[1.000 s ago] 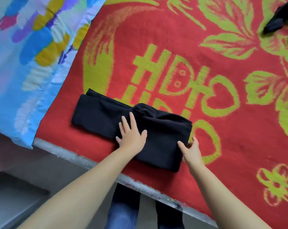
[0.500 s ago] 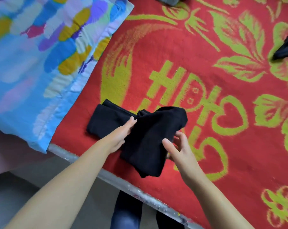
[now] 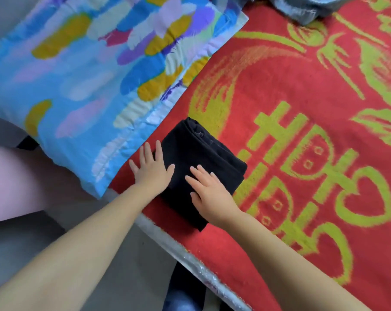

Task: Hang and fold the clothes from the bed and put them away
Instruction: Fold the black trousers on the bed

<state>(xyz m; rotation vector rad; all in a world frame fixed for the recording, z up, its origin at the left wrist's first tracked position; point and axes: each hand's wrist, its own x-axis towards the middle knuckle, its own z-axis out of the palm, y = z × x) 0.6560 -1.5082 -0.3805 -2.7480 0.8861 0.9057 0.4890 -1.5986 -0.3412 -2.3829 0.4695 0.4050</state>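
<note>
Folded over since half a second ago, black garment [image 3: 201,167] now a compact stack lying flat on red blanket [image 3: 302,153] near bed edge [image 3: 190,261], no longer lifted between the hands. Left hand [image 3: 153,170] flat with fingers [image 3: 145,153] straight and slightly spread, thumb and inner fingers touching left border of garment, outer fingers on blanket just beside blue pillow [image 3: 89,86]. Right hand [image 3: 209,189] flat on top of garment, fingers [image 3: 199,176] straight, a little apart, pressing, pinching nothing.
</note>
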